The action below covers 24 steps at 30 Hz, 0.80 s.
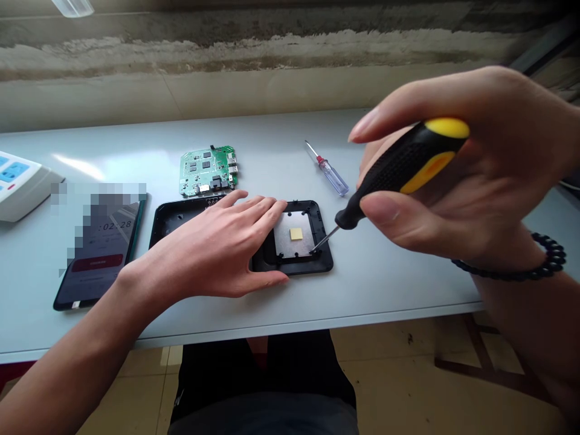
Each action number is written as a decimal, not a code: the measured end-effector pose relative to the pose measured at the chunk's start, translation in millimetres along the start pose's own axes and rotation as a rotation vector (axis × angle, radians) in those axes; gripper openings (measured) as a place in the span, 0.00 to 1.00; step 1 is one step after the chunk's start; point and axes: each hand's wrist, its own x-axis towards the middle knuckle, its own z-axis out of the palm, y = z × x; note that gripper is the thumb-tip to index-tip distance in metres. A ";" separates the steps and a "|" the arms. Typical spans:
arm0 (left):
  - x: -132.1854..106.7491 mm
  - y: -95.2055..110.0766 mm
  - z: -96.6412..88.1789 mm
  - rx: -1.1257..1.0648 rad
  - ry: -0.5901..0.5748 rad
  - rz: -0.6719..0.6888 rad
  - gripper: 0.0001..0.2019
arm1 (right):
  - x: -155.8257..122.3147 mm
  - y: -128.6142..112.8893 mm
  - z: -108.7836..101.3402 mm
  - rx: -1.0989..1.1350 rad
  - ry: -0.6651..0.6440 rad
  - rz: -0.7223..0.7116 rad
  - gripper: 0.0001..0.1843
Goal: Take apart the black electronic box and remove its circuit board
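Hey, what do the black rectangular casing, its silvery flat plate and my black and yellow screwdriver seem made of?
Black rectangular casing: probably matte plastic, from its dull, moulded surface. Silvery flat plate: likely bare metal, from its grey sheen. Black and yellow screwdriver: shiny shaft, apparently steel; textured black grip, rubber or plastic, hard to tell which.
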 end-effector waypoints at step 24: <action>1.1 2.3 -3.1 -0.077 -0.081 -0.055 0.37 | 13.3 -28.8 -22.8 -0.346 -0.323 -0.025 0.18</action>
